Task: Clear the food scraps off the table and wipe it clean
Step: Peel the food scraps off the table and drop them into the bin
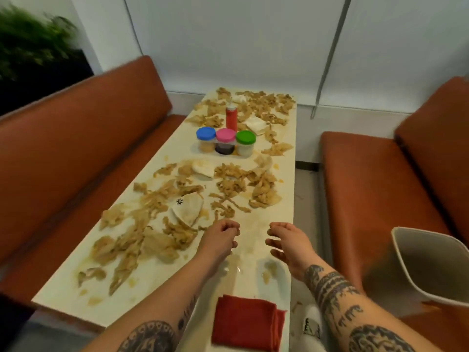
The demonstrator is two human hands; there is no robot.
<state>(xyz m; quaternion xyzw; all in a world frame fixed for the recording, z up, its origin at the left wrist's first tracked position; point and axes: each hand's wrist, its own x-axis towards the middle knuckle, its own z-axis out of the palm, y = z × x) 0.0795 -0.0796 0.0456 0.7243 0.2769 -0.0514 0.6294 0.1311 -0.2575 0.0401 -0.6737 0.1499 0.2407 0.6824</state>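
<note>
Head camera gives me the food scraps [157,199] first: pale brown, stringy bits strewn along nearly the whole white table [177,138], thickest on the near left and at the far end by the wall, with greasy smears between them. A few crumpled white napkins [187,208] lie among the mess. My left hand [219,241] hovers over the near part of the table, just beside the closest pile, with its fingers curled in toward the palm; I can't tell whether they hold anything. My right hand [286,243] is near it, close to the table's right edge, with its fingers relaxed, slightly bent and apart, holding nothing. At the near edge, between my forearms, sits a folded red cloth [245,322]. Mid-table stand three jars in a row, lidded blue [206,133], pink [225,135] and green [245,137], and a red squeeze bottle [231,119] stands upright just behind them. A light grey bin [431,265] is on my right, beside the right-hand orange bench [368,199]. A matching bench [76,153] runs along the left side, with a blurred green plant [28,39] behind it.
</note>
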